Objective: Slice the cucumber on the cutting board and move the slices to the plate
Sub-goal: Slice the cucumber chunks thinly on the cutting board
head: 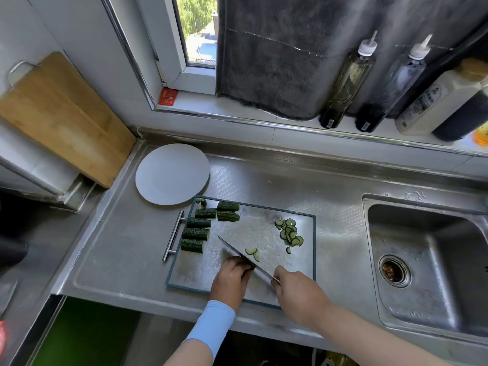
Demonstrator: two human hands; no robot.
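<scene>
A steel cutting board [258, 220] lies on the counter. Several dark green cucumber chunks [196, 233] are lined up along its left side. A pile of thin slices [289, 232] lies at its right, and two more slices [253, 253] lie beside the knife blade [236, 252]. My right hand [297, 291] grips the knife handle, with the blade pointing up and left across the board. My left hand [232, 276] is curled against the blade over a cucumber piece [250, 266] that is mostly hidden under the fingers. The grey plate [171, 178] sits behind the board's left corner with nothing on it.
A steel sink [427, 260] is sunk into the counter at the right. Sauce and oil bottles [346, 83] stand on the window sill under a hanging grey towel [277, 54]. A wooden board [60, 117] leans against the left wall.
</scene>
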